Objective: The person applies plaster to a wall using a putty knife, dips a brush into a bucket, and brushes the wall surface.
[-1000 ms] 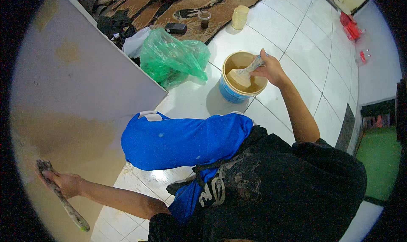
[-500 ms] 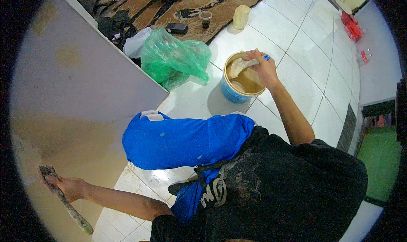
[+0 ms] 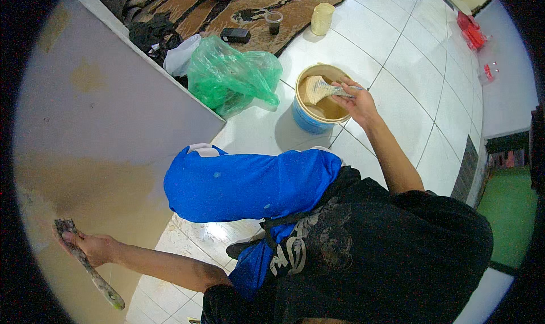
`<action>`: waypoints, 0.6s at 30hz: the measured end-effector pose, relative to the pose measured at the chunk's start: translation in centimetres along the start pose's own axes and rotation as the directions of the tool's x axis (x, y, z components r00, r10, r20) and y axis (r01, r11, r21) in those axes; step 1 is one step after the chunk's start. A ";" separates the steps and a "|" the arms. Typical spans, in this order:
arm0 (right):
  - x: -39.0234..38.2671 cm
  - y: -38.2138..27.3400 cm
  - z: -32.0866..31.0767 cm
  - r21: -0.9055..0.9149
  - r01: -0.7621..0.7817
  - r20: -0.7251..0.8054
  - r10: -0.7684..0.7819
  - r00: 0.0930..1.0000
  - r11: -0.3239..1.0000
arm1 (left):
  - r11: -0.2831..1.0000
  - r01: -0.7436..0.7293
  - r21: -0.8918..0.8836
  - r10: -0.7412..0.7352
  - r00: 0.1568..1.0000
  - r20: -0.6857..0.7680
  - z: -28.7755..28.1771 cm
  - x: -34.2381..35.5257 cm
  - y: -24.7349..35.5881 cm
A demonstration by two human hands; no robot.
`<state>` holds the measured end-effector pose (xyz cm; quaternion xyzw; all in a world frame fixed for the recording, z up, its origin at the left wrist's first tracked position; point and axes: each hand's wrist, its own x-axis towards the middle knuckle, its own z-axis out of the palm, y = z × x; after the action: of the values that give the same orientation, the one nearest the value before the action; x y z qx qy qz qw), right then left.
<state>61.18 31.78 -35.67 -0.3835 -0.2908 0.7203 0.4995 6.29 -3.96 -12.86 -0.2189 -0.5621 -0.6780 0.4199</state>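
As I am watching remotely, broad cream-bristled brush (image 3: 318,90): now showing its flat face rather than its edge inside the round blue-and-cream plastic pail (image 3: 310,122), so it is probably being loaded or wiped
Bare right hand (image 3: 357,102): fingers are pinching the brush's speckled handle
Bare left hand (image 3: 95,249): fingers are curling round a mottled, dark-headed, long-handled tool (image 3: 102,285); I am not managing to tell wall contact
Grey, tan-smeared wall (image 3: 108,125): its end is bordering a translucent green plastic bag (image 3: 227,74), left of the pail
White square-tiled floor (image 3: 417,91): stretching right, giving room
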 end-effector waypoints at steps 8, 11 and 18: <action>-0.6 -2.5 0.5 -0.181 0.042 -0.087 -0.058 0.995 0.983 | 0.990 -0.141 0.030 0.140 0.989 0.037 -1.6 0.8 -2.1; -1.3 -5.3 -1.8 -0.424 0.169 0.061 -0.159 0.985 0.890 | 0.963 -0.120 0.242 0.109 0.992 0.060 -1.9 0.6 -1.5; -1.0 -5.9 -6.0 0.026 0.112 -0.169 -0.106 0.980 0.993 | 0.969 -0.109 0.222 0.107 0.994 0.022 -1.3 0.8 -0.5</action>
<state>69.35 32.98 -33.84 -0.4171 -0.2555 0.6623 0.5676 5.72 -5.47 -12.90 -0.2039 -0.6240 -0.5859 0.4753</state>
